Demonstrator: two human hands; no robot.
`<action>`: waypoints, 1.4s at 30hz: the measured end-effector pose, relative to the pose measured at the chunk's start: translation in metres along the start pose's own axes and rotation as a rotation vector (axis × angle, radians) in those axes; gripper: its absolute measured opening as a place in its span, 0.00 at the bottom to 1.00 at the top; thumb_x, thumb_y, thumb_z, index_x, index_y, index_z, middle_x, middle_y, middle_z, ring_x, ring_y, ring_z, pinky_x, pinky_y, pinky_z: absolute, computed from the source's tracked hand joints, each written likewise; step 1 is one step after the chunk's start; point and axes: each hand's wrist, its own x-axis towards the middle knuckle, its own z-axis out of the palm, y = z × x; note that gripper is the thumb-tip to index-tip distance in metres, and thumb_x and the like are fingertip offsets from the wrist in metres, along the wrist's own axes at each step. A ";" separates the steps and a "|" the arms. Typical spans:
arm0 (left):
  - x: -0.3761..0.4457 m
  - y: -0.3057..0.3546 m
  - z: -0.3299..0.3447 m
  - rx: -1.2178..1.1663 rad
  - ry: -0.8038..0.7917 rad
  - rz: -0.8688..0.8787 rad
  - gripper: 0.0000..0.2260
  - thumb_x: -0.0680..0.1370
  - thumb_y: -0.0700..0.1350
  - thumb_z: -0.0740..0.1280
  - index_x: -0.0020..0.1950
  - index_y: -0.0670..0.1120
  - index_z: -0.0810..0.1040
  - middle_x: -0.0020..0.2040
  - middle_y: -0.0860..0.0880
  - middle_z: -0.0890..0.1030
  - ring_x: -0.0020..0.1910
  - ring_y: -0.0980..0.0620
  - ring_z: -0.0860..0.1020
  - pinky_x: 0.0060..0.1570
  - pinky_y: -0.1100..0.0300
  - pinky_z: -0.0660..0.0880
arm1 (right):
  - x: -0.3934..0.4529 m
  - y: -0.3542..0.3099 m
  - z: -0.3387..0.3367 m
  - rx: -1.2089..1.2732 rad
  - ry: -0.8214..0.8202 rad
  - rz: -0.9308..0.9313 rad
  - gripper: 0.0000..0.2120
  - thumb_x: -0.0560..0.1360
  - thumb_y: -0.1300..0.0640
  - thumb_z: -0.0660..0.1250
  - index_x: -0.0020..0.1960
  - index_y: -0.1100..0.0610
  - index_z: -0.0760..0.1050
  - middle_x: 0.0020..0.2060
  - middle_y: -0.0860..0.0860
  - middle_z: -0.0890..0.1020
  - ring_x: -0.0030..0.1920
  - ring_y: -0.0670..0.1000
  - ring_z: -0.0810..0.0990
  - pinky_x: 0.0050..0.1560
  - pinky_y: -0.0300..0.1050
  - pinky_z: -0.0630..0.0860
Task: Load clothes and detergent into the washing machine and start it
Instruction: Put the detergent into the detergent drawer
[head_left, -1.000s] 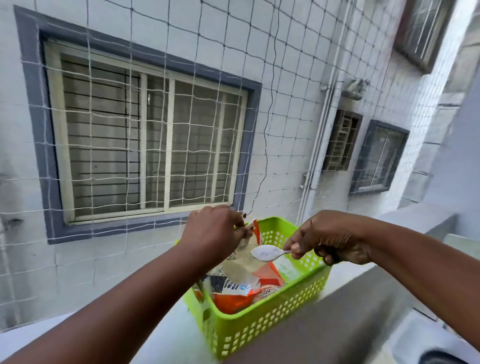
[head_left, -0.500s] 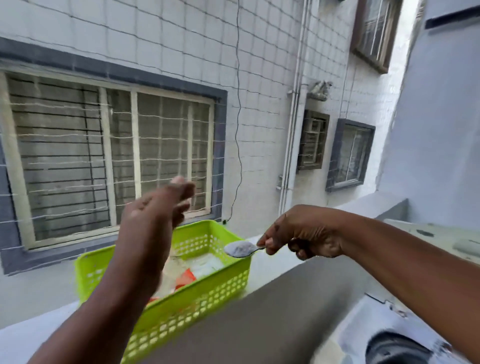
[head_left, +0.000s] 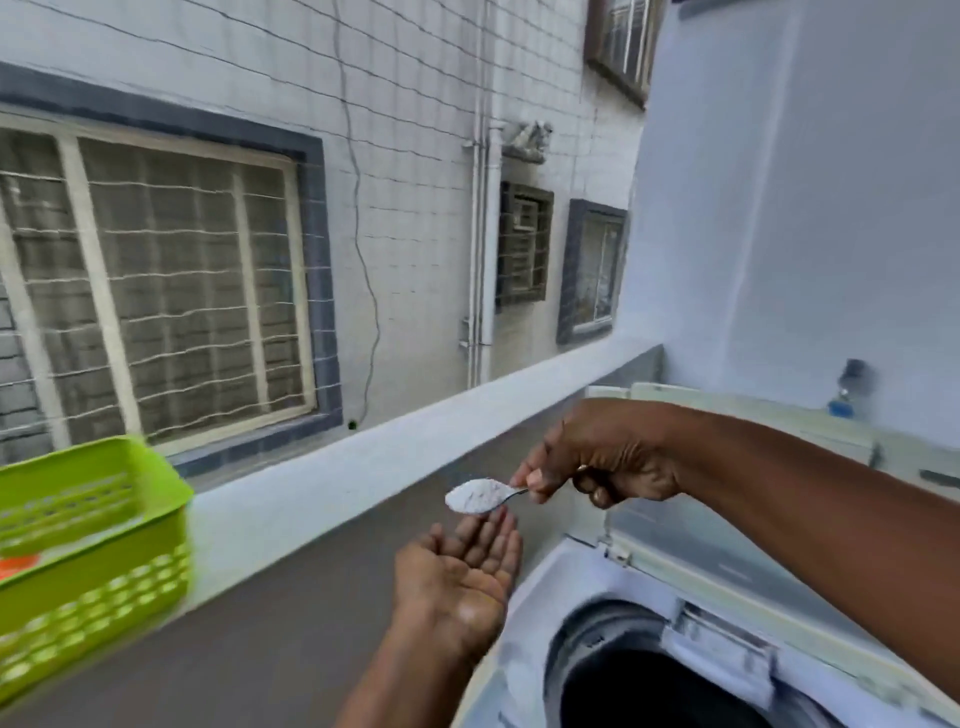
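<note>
Right hand (head_left: 605, 460) pinched the handle of one spoon (head_left: 480, 496) between thumb and curled fingers; the bowl was heaped with white detergent powder (head_left: 475, 492). Left hand (head_left: 460, 584) lay open, palm up, fingers straight and together, cupped just below the spoon bowl and holding nothing. No contact visible between the fingertips and the spoon.

Washing machine (head_left: 623, 649) sat below and to the right of both hands. Its lid (head_left: 727, 551) stood raised behind the dark round drum opening (head_left: 649, 691), beneath the right forearm. Whether the drum held clothes could not be told; the interior read black. Nothing lay between the spoon and the opening except the left palm.

Well to the left of the left hand, one green perforated basket (head_left: 98, 551) rested on the white ledge (head_left: 363, 467), with a patch of orange showing inside; the picture was blurred there and the contents could not be made out. A grey wall face ran below the ledge, behind the left wrist.

Beyond the hands: white netting (head_left: 182, 291) strung across the gap, and a tiled building wall (head_left: 415, 208) behind it. Four windows counted, one large to the left, two small near the middle, one cut off at top. One set of white pipes (head_left: 480, 234) ran down the wall; one thin dark cable (head_left: 363, 249) hung left of them. One tap fitting (head_left: 847, 387) with a blue part sat on the pale wall past the right forearm.
</note>
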 end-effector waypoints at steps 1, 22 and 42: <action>0.010 -0.016 0.004 0.007 -0.003 -0.048 0.23 0.83 0.47 0.48 0.56 0.31 0.74 0.50 0.34 0.79 0.61 0.38 0.75 0.59 0.47 0.70 | -0.001 0.012 -0.009 0.012 0.013 0.019 0.08 0.73 0.67 0.66 0.43 0.59 0.83 0.34 0.53 0.81 0.26 0.45 0.60 0.28 0.36 0.58; 0.214 -0.218 0.022 0.184 0.073 -0.716 0.17 0.80 0.41 0.53 0.47 0.31 0.77 0.36 0.34 0.83 0.29 0.38 0.82 0.31 0.42 0.78 | 0.021 0.241 -0.097 0.334 0.490 0.427 0.07 0.69 0.69 0.69 0.44 0.63 0.84 0.29 0.54 0.78 0.26 0.48 0.62 0.28 0.38 0.58; 0.268 -0.250 -0.068 0.305 0.326 -0.758 0.18 0.80 0.43 0.54 0.48 0.31 0.78 0.41 0.34 0.84 0.34 0.39 0.84 0.33 0.46 0.80 | 0.085 0.419 -0.097 0.441 0.561 0.529 0.06 0.69 0.68 0.71 0.41 0.59 0.85 0.19 0.45 0.77 0.17 0.39 0.67 0.20 0.30 0.61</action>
